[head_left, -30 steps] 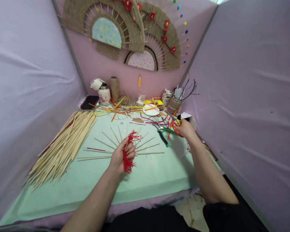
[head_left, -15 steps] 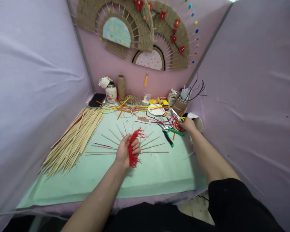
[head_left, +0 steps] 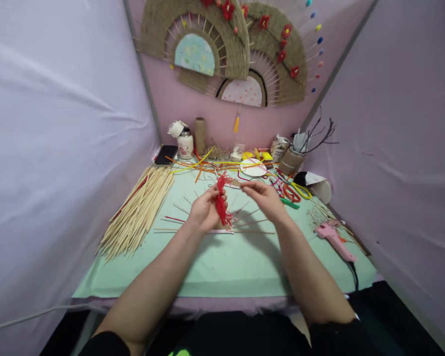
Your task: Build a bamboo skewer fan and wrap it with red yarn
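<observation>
My left hand (head_left: 204,210) is closed around a bundle of red thread (head_left: 221,200), whose loose ends fray out above and below the fingers. To its right my right hand (head_left: 264,198) has thumb and forefinger pinched together. Whatever lies between those fingertips is too small to make out. Behind the fingertips shows a small brown cardboard piece (head_left: 236,183); I cannot tell whether they touch it. Under both hands thin sticks (head_left: 254,225) fan out on the pale green tabletop (head_left: 222,267), one of them partly red. The hands cover the middle of the fan.
A pile of thin sticks (head_left: 139,212) lies at left. Green-handled pliers (head_left: 289,203) and red and yellow loops (head_left: 301,192) lie right of my hand. Farther right is a pink glue gun (head_left: 335,240). A bottle (head_left: 185,143) and a twine cone (head_left: 200,136) stand behind.
My right hand has come away from the tools at the right and moved left, close to the red thread. My left hand has lifted the thread slightly. The view has turned right.
</observation>
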